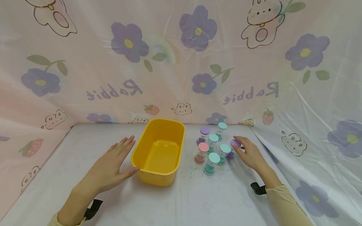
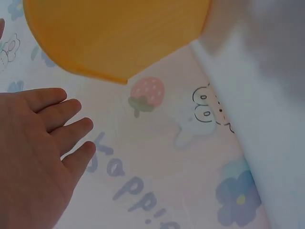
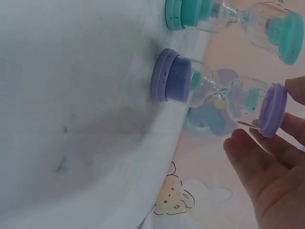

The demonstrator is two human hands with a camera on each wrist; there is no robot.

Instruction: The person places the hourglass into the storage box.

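Tub [image 1: 158, 153] centre on table [image 1: 198, 201]; sand timers [image 1: 213, 147] clustered right of tub; left hand [image 1: 108, 168] beside tub's left wall; right hand [image 1: 250, 153] right of timers

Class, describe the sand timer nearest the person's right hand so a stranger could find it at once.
Start at the yellow tub mid-table; right of it stands a cluster of sand timers. Go to the cluster's right edge, where the right hand reaches in. The timer at its fingertips has purple caps; the only other purple one stands at the back left.

White table [image 1: 215, 201] w/ yellow tub [image 1: 158, 150], 7 hourglasses [image 1: 213, 148]
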